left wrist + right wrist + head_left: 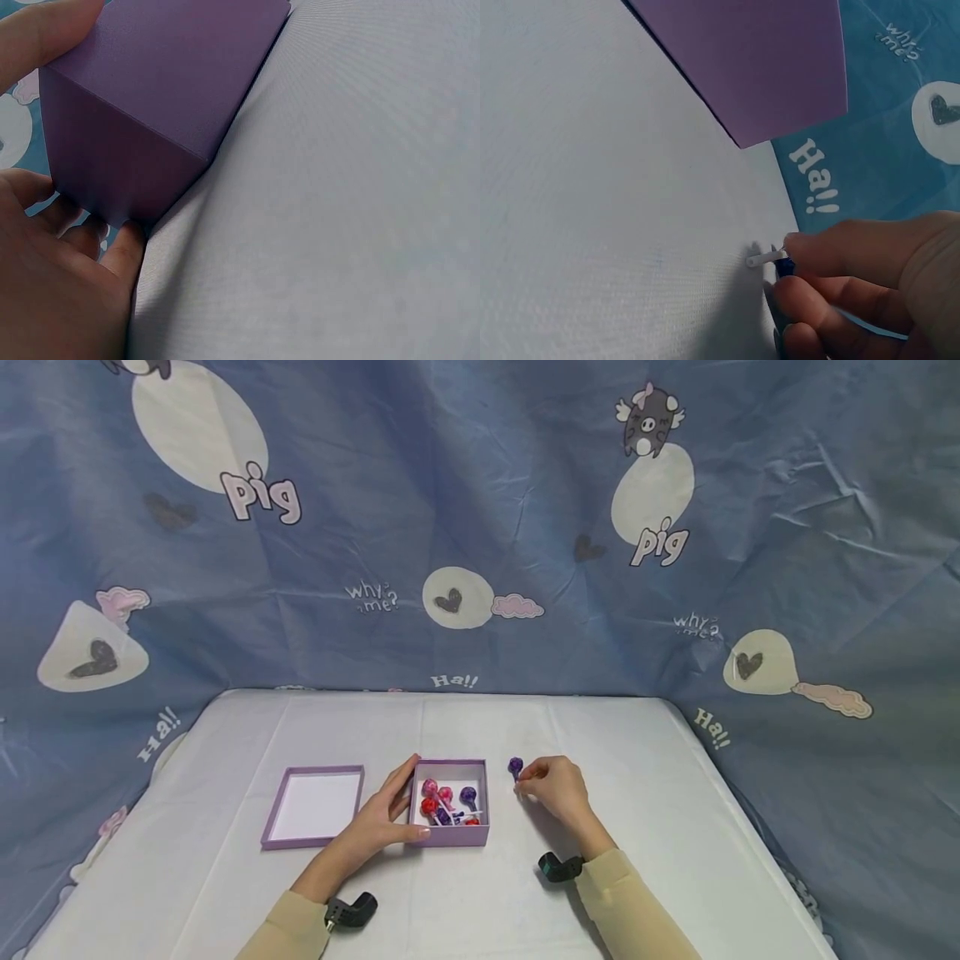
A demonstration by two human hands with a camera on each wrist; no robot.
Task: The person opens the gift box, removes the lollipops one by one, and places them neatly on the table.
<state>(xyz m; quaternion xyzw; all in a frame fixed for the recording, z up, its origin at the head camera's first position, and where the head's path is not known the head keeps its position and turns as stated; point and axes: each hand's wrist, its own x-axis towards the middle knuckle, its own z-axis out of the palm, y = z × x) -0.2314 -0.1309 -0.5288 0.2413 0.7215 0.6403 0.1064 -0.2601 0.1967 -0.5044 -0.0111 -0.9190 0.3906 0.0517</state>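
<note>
An open purple box (450, 837) with a white inside sits on the table. Several lollipops (446, 794) in pink, red and purple wrappers lie in it, some partly covering others. My left hand (374, 821) grips the box at its left side, thumb on the front wall and fingers reaching along the side to the back corner. To the right of the box, my right hand (557, 787) pinches a purple-wrapped lollipop (515, 765) by its stick between thumb and forefinger. The white stick end (763, 259) pokes out from the fingertips in the right wrist view.
A purple-rimmed box lid (312, 841) lies to the left of the box, its white inside facing up. White cloth covers the table (465, 902). Behind it hangs a blue printed curtain (337, 643), which also runs down both sides.
</note>
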